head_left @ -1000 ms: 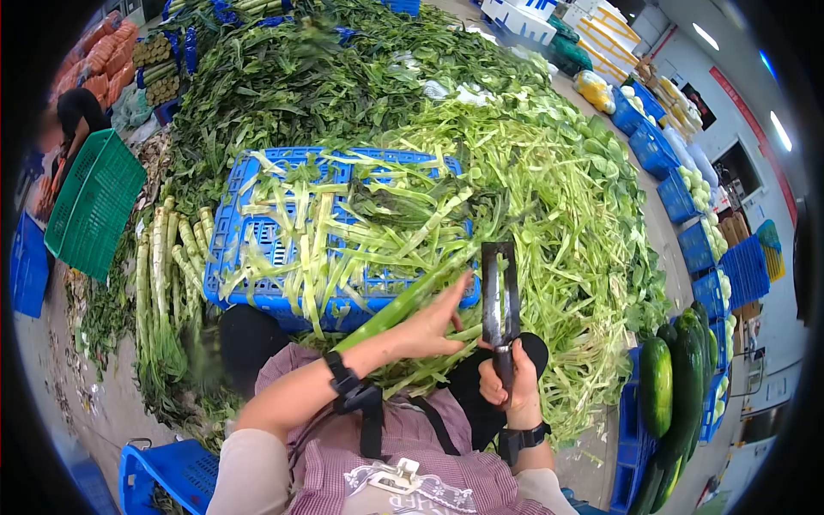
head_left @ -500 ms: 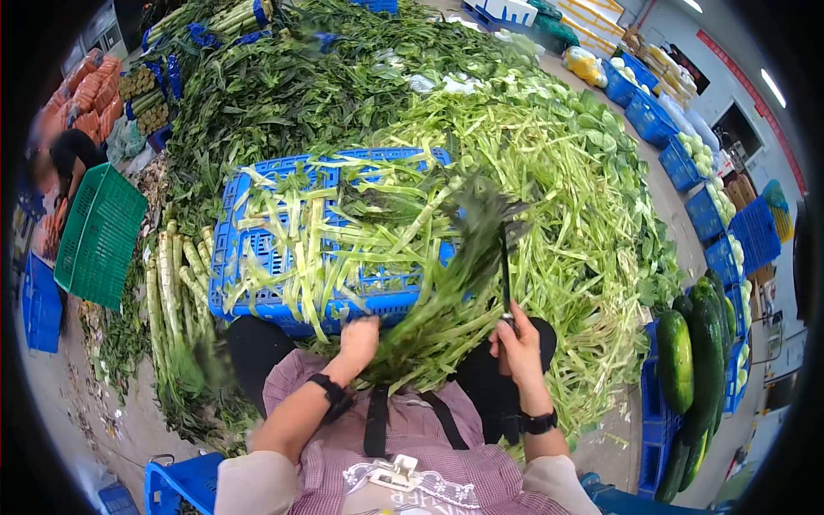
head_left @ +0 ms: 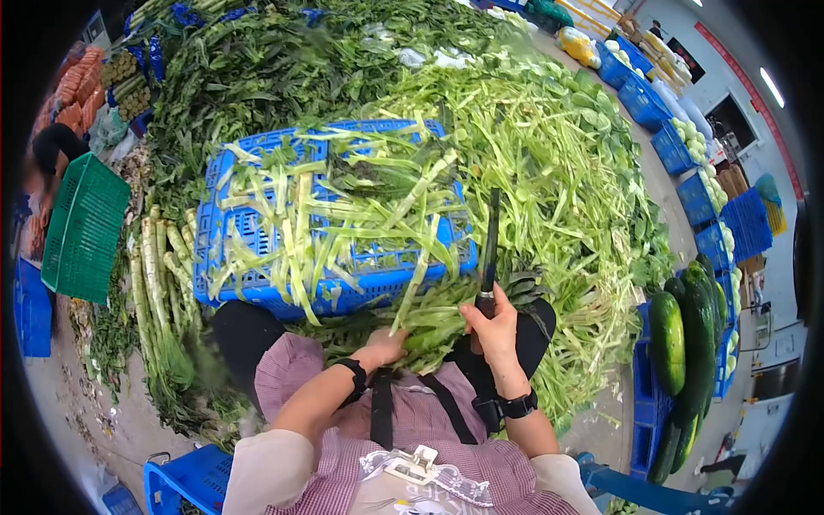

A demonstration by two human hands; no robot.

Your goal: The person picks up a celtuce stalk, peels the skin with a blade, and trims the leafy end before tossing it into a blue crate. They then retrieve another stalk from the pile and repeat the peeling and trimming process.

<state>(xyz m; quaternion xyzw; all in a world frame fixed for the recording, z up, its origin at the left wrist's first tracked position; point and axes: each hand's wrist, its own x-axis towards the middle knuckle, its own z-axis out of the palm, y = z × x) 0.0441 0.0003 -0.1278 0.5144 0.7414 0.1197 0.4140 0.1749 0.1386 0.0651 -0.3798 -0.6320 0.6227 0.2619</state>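
Seen from above, a seated person works over a blue plastic crate [head_left: 257, 294] strewn with celtuce peelings. A second ago the left hand [head_left: 380, 349] lay spread along a smooth green stalk; now it is drawn in low by the lap, fingers curled at the edge of a leafy celtuce bundle [head_left: 436, 326]. Whether it grips the bundle cannot be told. The leaves, a lifted blur half a second ago, now lie low between the hands, just in front of the crate. The right hand [head_left: 495, 328] is clamped on the handle of a knife [head_left: 493, 236], its blade pointing away over a heap of peelings [head_left: 558, 232]. The hands are apart. With the blade clear of the left hand, this looks like a pause between strokes rather than a cut.
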